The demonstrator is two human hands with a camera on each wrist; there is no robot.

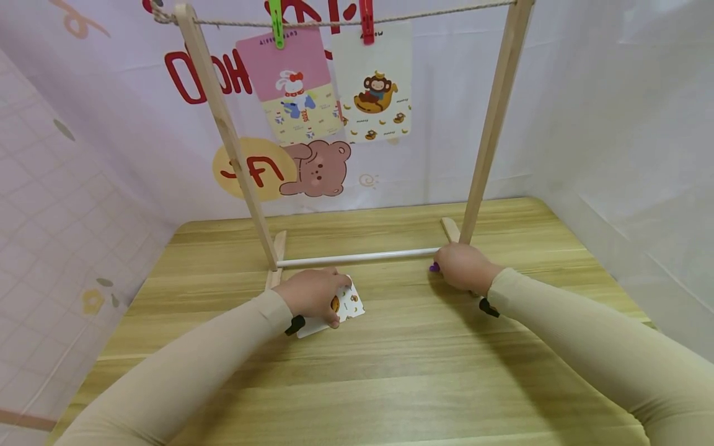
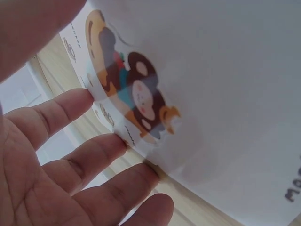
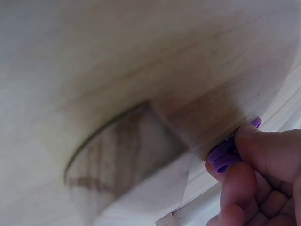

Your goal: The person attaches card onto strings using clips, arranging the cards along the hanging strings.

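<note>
My left hand (image 1: 313,293) is over a white card (image 1: 351,305) near the left foot of the wooden frame. The card has a printed monkey (image 2: 141,96) on a banana. In the left wrist view, the fingertips (image 2: 113,143) meet one long edge of the card and the thumb reaches over its other side. By the right foot of the frame, my right hand (image 1: 465,266) pinches a small purple clothespin (image 3: 225,155) between thumb and fingers, low over the table. Much of the clothespin is hidden by the hand.
The wooden frame (image 1: 488,139) carries a rope (image 1: 446,12) on top and a white rod (image 1: 362,257) low down. A green clothespin (image 1: 277,23) holds a pink-and-yellow rabbit card (image 1: 292,93); a red clothespin (image 1: 366,21) holds another monkey card (image 1: 385,62). A printed cloth hangs behind.
</note>
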